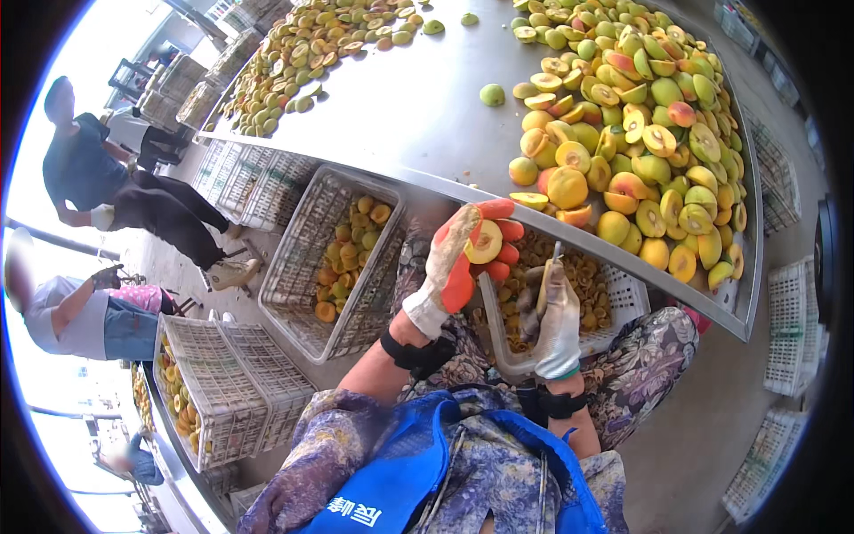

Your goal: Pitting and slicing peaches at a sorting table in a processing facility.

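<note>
My left hand (460,257), in a white glove with orange-coated palm and fingers, grips a halved yellow peach (486,241), cut face showing. In my right hand (555,314), in a soiled white glove, is a small pitting tool (548,274) with a light handle; its thin metal end points up, away from me. Both hands are above a white plastic crate (627,300) between my knees, which holds many brown peach pits and scraps (590,287). Just beyond the hands, a large heap of halved peaches (640,147) lies on a metal table (427,127).
A second peach heap (300,60) lies at the table's far left. The table's raised rim (600,250) runs close past my hands. At my left stand a deep crate (330,267) partly filled with peaches and stacked crates (233,387). Two people (93,167) (87,314) are farther left.
</note>
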A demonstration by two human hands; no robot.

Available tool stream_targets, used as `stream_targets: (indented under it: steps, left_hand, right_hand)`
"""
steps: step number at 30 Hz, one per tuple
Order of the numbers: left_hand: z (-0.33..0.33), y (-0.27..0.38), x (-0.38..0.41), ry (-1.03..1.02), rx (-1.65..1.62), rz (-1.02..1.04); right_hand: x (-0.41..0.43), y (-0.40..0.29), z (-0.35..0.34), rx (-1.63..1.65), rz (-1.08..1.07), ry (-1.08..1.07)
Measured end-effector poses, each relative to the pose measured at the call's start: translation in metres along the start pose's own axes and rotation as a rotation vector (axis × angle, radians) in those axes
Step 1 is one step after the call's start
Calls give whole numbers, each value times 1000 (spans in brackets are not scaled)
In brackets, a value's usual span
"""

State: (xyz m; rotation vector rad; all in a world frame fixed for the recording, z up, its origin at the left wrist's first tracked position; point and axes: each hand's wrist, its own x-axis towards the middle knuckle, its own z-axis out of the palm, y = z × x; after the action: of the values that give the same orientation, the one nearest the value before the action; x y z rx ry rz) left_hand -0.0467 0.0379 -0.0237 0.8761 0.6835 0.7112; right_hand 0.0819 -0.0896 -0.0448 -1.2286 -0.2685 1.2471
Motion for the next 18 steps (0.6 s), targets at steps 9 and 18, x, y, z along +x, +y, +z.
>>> stream_targets:
  steps: [9,18]
  left_hand:
    - [16,-24,-1,-103,-273,25]
    - [28,-39,-2,-80,-127,70]
  right_hand:
    - [5,30,8,-298,-257,-94]
    - [8,41,12,-432,-389,-2]
